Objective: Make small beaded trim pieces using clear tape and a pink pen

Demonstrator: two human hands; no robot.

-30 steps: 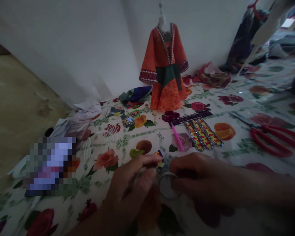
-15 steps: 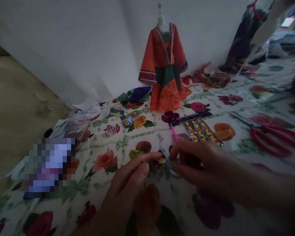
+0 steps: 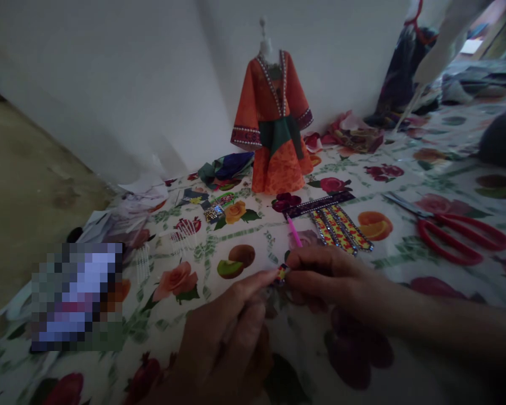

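Observation:
A small piece of dark trim (image 3: 281,274) with a yellow and red pattern sits between my hands, low over the table. My left hand (image 3: 231,320) has its index finger stretched along to the trim's left end, thumb bent in below. The fingers of my right hand (image 3: 320,275) are pinched together at the trim's right side; its fingertips are partly hidden. Just beyond the right knuckles lies a pink pen-like stick (image 3: 294,230). Behind it are yellow-and-red trim strips (image 3: 341,228) and a long dark beaded strip (image 3: 318,205).
Red-handled scissors (image 3: 459,236) lie to the right. At the back stands a small dress form in an orange and green dress (image 3: 278,129). A blurred-out device (image 3: 78,295) is at left, near papers and plastic. Cloth scraps (image 3: 354,132) lie along the wall.
My right hand has come in to the left and its fingers now meet the trim at my left fingertip. My left thumb has bent inward. The view has shifted slightly.

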